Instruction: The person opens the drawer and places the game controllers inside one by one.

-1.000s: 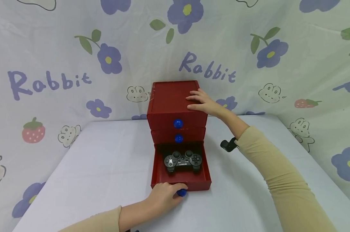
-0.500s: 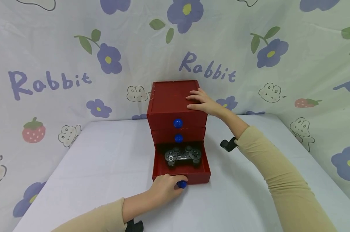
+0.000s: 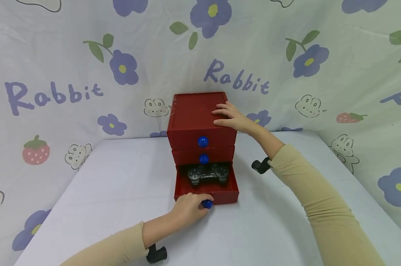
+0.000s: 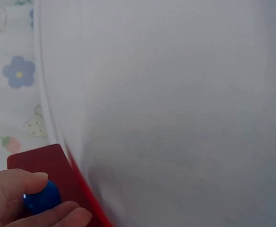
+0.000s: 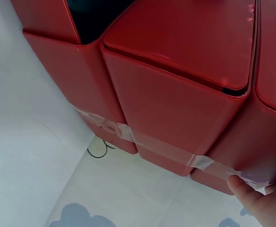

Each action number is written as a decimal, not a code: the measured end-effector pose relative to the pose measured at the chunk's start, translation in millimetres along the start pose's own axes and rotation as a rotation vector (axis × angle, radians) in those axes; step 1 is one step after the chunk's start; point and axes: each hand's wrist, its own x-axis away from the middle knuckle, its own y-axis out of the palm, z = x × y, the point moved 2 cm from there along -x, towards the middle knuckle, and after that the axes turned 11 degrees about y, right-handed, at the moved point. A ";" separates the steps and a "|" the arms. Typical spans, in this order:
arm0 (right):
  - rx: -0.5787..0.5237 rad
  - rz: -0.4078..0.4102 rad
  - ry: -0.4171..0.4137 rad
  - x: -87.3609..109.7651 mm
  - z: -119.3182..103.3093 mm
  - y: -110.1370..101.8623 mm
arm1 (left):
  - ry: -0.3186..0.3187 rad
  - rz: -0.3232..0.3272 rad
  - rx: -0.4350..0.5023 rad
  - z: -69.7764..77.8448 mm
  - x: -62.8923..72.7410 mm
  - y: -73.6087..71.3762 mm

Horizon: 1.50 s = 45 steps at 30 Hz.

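Observation:
A red three-tier drawer box (image 3: 200, 111) stands at the back of the white table. Its bottom drawer (image 3: 225, 197) is partly out, and a black Sony game controller (image 3: 208, 175) lies inside toward the rear. My left hand (image 3: 189, 210) grips the drawer's blue knob (image 4: 42, 197) between thumb and fingers. On the right side of the box's top rests my right hand (image 3: 231, 117), fingers spread. In the right wrist view its thumb presses the side of the box, near a strip of clear tape (image 5: 161, 149).
The upper two drawers, each with a blue knob (image 3: 203, 141), are closed. A white curtain (image 3: 153, 55) printed with flowers and rabbits hangs right behind the box. White tablecloth (image 3: 127, 177) spreads to both sides. Black camera mounts (image 3: 261, 166) stick out from both wrists.
My left hand has moved away from me, sliding the bottom drawer partway in. The controller has gone back with it, deeper under the upper tiers. My right hand has stayed in place.

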 end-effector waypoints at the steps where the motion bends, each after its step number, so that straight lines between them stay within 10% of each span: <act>1: 0.002 0.000 0.002 -0.3 0.2 0.0 | 0.000 0.003 0.005 -0.9 -0.7 -0.1; 45: -0.015 0.003 -0.014 0.9 0.0 0.9 | -0.111 0.028 0.030 -39.5 -40.4 -9.1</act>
